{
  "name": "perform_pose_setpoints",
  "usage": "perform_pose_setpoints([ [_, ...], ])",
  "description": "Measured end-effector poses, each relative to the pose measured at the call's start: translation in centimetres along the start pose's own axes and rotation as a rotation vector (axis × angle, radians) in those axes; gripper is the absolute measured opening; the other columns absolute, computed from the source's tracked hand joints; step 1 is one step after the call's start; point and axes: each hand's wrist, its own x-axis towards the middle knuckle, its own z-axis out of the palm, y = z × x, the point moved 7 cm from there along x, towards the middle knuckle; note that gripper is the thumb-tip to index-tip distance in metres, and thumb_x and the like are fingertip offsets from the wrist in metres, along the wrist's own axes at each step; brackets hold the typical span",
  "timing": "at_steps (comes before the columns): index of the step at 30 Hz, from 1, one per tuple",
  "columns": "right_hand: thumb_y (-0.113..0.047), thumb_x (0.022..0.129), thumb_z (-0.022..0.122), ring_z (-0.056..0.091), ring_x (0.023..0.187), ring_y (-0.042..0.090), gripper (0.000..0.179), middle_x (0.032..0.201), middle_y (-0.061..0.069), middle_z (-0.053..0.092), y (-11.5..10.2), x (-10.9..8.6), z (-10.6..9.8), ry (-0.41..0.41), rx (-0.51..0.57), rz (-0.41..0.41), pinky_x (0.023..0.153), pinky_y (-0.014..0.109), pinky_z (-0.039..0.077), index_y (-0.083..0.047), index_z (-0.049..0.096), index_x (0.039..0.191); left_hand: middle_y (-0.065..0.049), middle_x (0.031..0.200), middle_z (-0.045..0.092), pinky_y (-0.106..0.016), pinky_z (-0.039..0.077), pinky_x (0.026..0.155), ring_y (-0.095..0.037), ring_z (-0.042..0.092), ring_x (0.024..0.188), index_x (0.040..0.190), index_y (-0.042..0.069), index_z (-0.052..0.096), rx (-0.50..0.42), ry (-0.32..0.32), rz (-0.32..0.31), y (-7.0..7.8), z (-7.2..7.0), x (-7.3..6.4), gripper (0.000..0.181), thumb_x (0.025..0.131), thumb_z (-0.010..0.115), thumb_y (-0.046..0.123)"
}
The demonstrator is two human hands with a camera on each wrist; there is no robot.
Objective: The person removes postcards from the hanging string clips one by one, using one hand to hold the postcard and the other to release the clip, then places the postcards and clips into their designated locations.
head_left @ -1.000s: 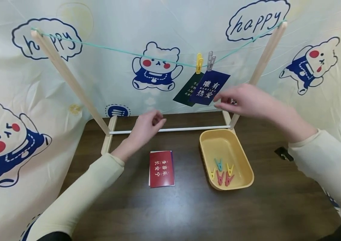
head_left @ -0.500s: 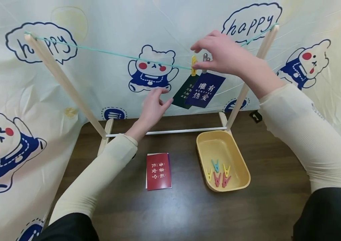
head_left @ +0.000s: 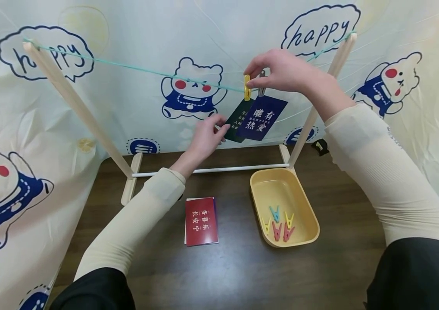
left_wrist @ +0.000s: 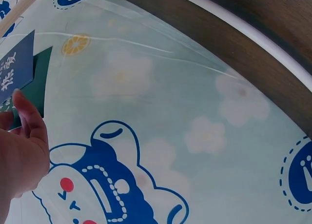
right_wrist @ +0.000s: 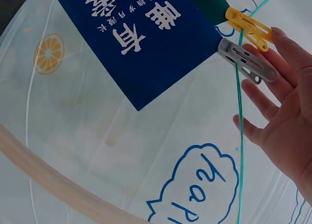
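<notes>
A dark green card [head_left: 237, 125] and a navy card [head_left: 264, 118] hang side by side, overlapping, from a teal string [head_left: 134, 67]. The yellow clothespin [head_left: 247, 88] clips the green card and the grey clothespin [right_wrist: 246, 62] the navy one. With thumb and fingertips my right hand [head_left: 281, 71] pinches the top of the yellow clothespin; its other fingers lie behind the grey one. My left hand [head_left: 207, 135] pinches the green card's lower left corner, its thumb in front. In the left wrist view, part of the green card [left_wrist: 39, 87] shows behind the navy card [left_wrist: 18, 68].
Wooden posts [head_left: 76, 103] hold up the string, joined below by a white rod [head_left: 238, 168]. A yellow tray [head_left: 307, 202] with several clothespins [head_left: 276, 231] stands front right. A stack of cards, red on top [head_left: 201, 221], lies on the dark table [head_left: 157, 267].
My right hand has risen from beside the navy card to the yellow clothespin and pinched it. My left hand has moved up and right to the green card's corner.
</notes>
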Motion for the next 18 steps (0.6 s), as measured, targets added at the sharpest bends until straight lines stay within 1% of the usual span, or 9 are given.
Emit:
perform_pose_setpoints([
  [3,-0.033,0.104,0.065,0.063,0.12,0.03,0.04,0.131,0.014,0.069,0.0,-0.1,0.0,0.007,0.004,-0.003,0.109,0.052,0.047,-0.006,0.067,0.133,-0.011,0.102,0.069,-0.03,0.059,0.063,-0.028,0.069,0.068,0.112,0.004,0.068,-0.029,0.014,0.007,0.0,0.0,-0.1,0.013,0.106,0.062,0.013],
  [8,-0.03,0.104,0.066,0.062,0.12,0.029,0.036,0.127,0.014,0.07,-0.4,-0.2,-0.1,0.034,0.025,-0.019,0.108,0.051,0.048,-0.005,0.069,0.13,-0.012,0.104,0.068,-0.027,0.058,0.065,-0.037,0.069,0.074,0.115,0.004,0.069,-0.05,0.023,-0.004,-0.2,-0.5,-0.3,0.015,0.106,0.062,0.013],
  [10,-0.028,0.104,0.066,0.061,0.123,0.029,0.034,0.127,0.014,0.07,-0.5,-0.2,-0.1,0.053,0.032,-0.033,0.109,0.051,0.047,-0.005,0.07,0.128,-0.012,0.105,0.068,-0.027,0.058,0.064,-0.035,0.069,0.073,0.116,0.004,0.069,-0.051,0.026,-0.011,-0.3,-0.7,-0.4,0.016,0.106,0.063,0.014],
  [12,-0.028,0.104,0.066,0.057,0.128,0.029,0.032,0.128,0.014,0.069,-0.5,-0.3,-0.2,0.072,0.041,-0.044,0.114,0.05,0.043,-0.004,0.07,0.125,-0.012,0.104,0.068,-0.027,0.058,0.064,-0.033,0.068,0.071,0.116,0.003,0.069,-0.05,0.029,-0.016,-0.4,-1.0,-0.4,0.016,0.106,0.063,0.014],
  [15,-0.027,0.104,0.066,0.048,0.142,0.027,0.031,0.131,0.014,0.067,-0.6,-0.3,-0.4,0.103,0.045,-0.056,0.12,0.048,0.036,-0.003,0.071,0.123,-0.012,0.104,0.069,-0.028,0.058,0.063,-0.026,0.067,0.068,0.116,0.003,0.069,-0.041,0.032,-0.021,-0.3,-1.2,-0.5,0.017,0.106,0.063,0.014],
  [18,-0.027,0.104,0.066,0.041,0.149,0.022,0.029,0.134,0.014,0.066,-0.7,-0.2,-0.5,0.136,0.04,-0.064,0.121,0.044,0.035,-0.003,0.071,0.12,-0.012,0.104,0.07,-0.028,0.057,0.063,-0.024,0.066,0.067,0.116,0.004,0.07,-0.03,0.03,-0.021,-0.4,-1.4,-0.7,0.016,0.105,0.063,0.014],
])
